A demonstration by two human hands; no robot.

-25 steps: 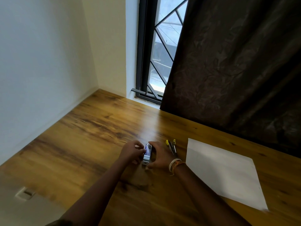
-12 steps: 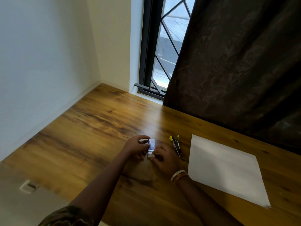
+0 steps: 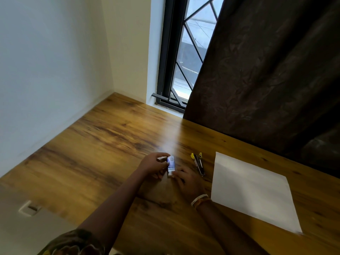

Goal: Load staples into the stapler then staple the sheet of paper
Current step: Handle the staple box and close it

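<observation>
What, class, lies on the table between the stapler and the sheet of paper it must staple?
Nothing visible: the stapler lies just left of the sheet of paper, with only bare table between them. Both hands are busy on the small staple box.

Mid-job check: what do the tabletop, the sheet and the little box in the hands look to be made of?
Tabletop: wood or wood-look laminate, semi-gloss; grain streaks and window glare show. Sheet of paper: plain white paper, matte, lying flat. Small box, held by left hand and right hand: probably printed card, bluish top, white end; too small to confirm.
</observation>
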